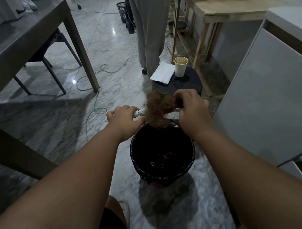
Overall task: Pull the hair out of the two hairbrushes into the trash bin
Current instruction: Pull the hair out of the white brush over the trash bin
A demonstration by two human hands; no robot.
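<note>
- My left hand [123, 115] is curled tight round the brush handle, knuckles up, holding it level.
- The brush [139, 113] lies with its long axis running left to right between my two hands. Only a short white stretch of it shows; its head is buried.
- The hair [158, 109], one frizzy brown clump, wraps the brush head. It sits to the left of my right hand and touches it.
- The bin [133, 159], lined in black, stands on the floor below the clump, a little nearer to me. Its inside is too dark to read.
- My right hand [193, 109] is the hand at the hair. Its fingers are bent and pinching into the clump's right end. I cannot tell whether they also touch the brush head.
- I judge the coming pull goes rightward along the brush, then down to the bin.
- Count: one brush in view, the second not seen; one clump of hair; one bin under my hands.
</note>
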